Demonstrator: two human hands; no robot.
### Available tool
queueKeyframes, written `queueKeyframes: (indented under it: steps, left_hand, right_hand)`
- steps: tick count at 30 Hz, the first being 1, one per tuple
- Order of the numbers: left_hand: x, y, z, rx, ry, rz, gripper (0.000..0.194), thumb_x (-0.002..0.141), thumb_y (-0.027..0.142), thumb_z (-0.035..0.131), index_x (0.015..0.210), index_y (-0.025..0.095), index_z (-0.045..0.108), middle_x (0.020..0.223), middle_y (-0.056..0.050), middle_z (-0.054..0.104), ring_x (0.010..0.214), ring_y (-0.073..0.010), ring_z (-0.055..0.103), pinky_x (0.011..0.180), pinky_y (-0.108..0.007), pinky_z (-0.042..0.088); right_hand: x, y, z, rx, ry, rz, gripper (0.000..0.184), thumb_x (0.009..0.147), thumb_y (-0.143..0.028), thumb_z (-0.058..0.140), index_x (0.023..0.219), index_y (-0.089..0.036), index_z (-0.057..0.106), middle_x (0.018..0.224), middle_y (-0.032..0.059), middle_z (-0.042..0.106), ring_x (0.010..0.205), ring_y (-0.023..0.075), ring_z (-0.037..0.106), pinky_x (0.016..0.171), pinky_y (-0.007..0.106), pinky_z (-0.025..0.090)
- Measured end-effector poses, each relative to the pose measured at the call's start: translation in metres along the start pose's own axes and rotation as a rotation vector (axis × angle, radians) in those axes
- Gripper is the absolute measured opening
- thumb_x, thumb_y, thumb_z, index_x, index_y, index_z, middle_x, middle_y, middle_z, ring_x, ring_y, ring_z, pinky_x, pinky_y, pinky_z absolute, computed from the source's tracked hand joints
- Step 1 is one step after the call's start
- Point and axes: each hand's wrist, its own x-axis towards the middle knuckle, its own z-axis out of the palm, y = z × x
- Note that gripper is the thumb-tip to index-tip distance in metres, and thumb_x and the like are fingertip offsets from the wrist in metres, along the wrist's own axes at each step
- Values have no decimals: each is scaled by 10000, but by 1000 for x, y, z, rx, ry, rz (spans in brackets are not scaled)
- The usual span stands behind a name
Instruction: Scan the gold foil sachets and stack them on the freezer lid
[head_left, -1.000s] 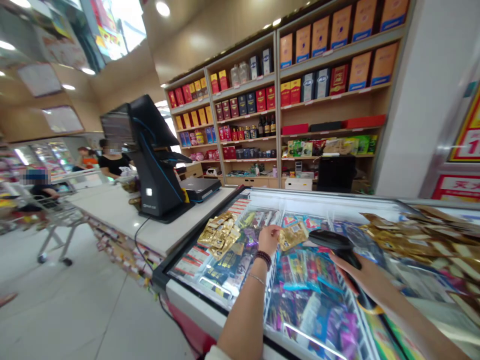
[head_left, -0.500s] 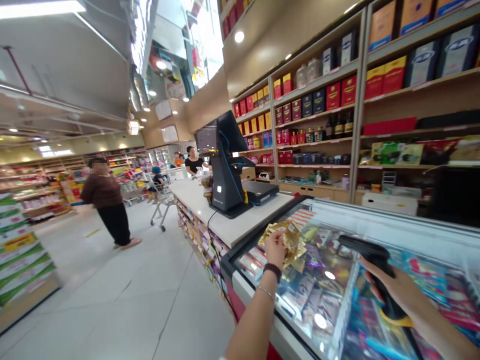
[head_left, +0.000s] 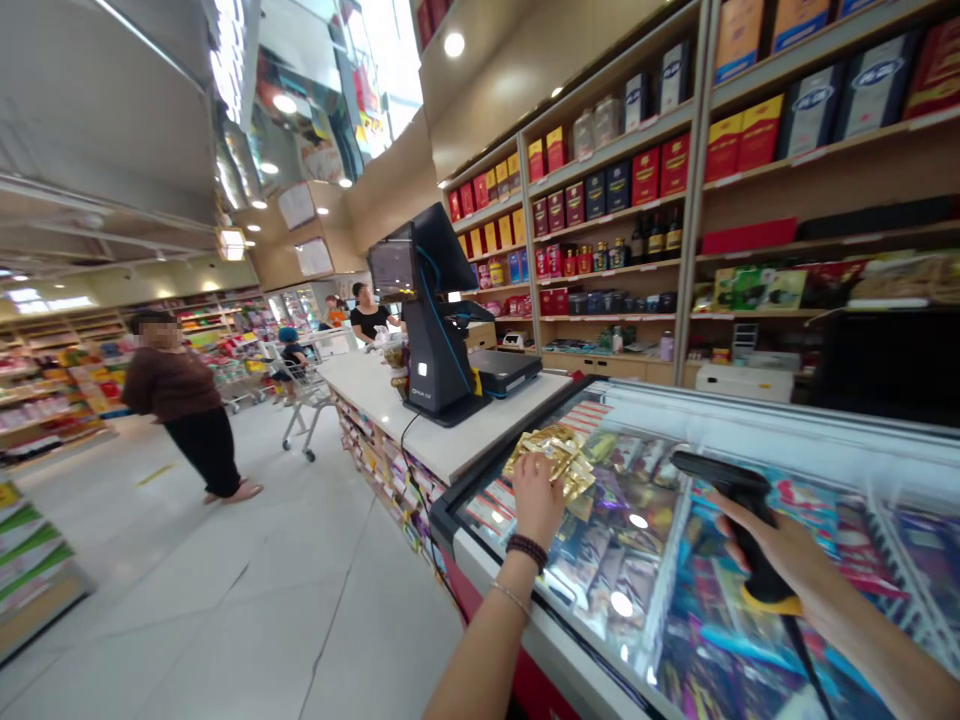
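My left hand (head_left: 538,497) reaches over a pile of gold foil packets (head_left: 571,458) on the glass top of a chest freezer (head_left: 480,570). Its fingers are bent onto the near side of the pile and grip the foil; the fingertips are partly hidden. On the right, my right hand (head_left: 776,555) is wrapped round the handle of a black and yellow barcode scanner (head_left: 739,490). The scanner is held above the glass, its head pointing left toward the packets, its cable hanging down. Wrapped frozen goods (head_left: 600,575) show through the glass.
Beyond the freezer, a white counter (head_left: 442,450) carries a checkout terminal (head_left: 431,330) and a black scale (head_left: 502,370). Boxes and bottles fill the wall shelves (head_left: 615,270). A person (head_left: 184,400) stands in the aisle at left, near a shopping cart (head_left: 304,405). Another person (head_left: 371,315) is behind the counter.
The view has turned slightly right. My left hand has gone from a raised pinch at the gold packets to lying lower over them. My right hand still holds the scanner.
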Motion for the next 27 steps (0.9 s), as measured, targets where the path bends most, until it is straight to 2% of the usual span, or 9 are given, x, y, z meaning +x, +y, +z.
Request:
queueKeyframes:
  steps: [2,4,7,12,15,18,22,25,27]
  left_hand:
    - [-2,16,5,-21,-12,52,272,986,107,720,1226,206,800,1404,-158,746,1428,-351,631,1289,-594,459]
    - [-6,39,16,-79,-67,107,263,986,116,720,1216,210,808,1374,-153,763,1397,-353,649,1264,-588,479]
    - [-17,89,44,-219,-243,197,244,991,136,709,1189,219,822,1303,-139,801,1319,-345,702,1215,-573,512]
    - [-51,198,94,-434,-620,406,260,995,208,703,1224,223,825,1303,-132,823,1321,-342,730,1229,-541,504]
    - [-72,269,116,-492,-759,479,325,985,275,725,1291,206,811,1367,-150,806,1377,-358,706,1244,-522,501]
    - [-91,337,133,-523,-846,467,425,982,337,736,1374,179,779,1475,-181,759,1439,-370,666,1268,-493,483]
    - [-116,406,150,-546,-917,428,540,964,444,782,1420,155,758,1503,-205,739,1465,-398,635,1295,-494,438]
    - [-133,437,156,-492,-914,368,596,895,527,858,1369,172,788,1506,-197,730,1467,-439,607,1253,-526,459]
    - [-140,449,157,-443,-885,312,507,857,553,892,1226,211,836,1483,-173,737,1455,-450,601,1217,-538,480]
  right_hand:
    - [-8,-4,-19,89,24,61,581,569,-729,966,569,-273,606,532,46,595,407,166,493,402,349,390]
    - [-20,-5,-43,148,59,70,585,553,-710,979,598,-267,600,524,5,573,395,139,467,385,310,372]
    - [-45,-2,-91,177,92,51,617,591,-759,953,643,-263,590,524,-32,556,380,113,447,372,270,361]
    - [-102,-6,-186,164,218,50,636,595,-760,987,739,-225,674,594,-27,620,414,97,484,384,243,376]
    - [-131,-12,-239,176,365,18,685,531,-760,1033,737,-213,676,586,-33,617,409,86,486,383,236,369]
    - [-148,-13,-280,230,501,-46,712,472,-739,1069,744,-213,674,564,-42,607,389,86,480,368,239,354]
    - [-160,-6,-312,344,659,-82,727,385,-656,1115,772,-229,673,559,-54,622,388,89,487,353,227,354]
    - [-164,0,-321,400,758,-104,709,388,-631,1116,756,-238,655,571,-60,635,404,86,501,362,217,397]
    - [-164,3,-323,426,786,-116,690,417,-623,1107,792,-238,676,579,-70,635,409,85,509,366,214,413]
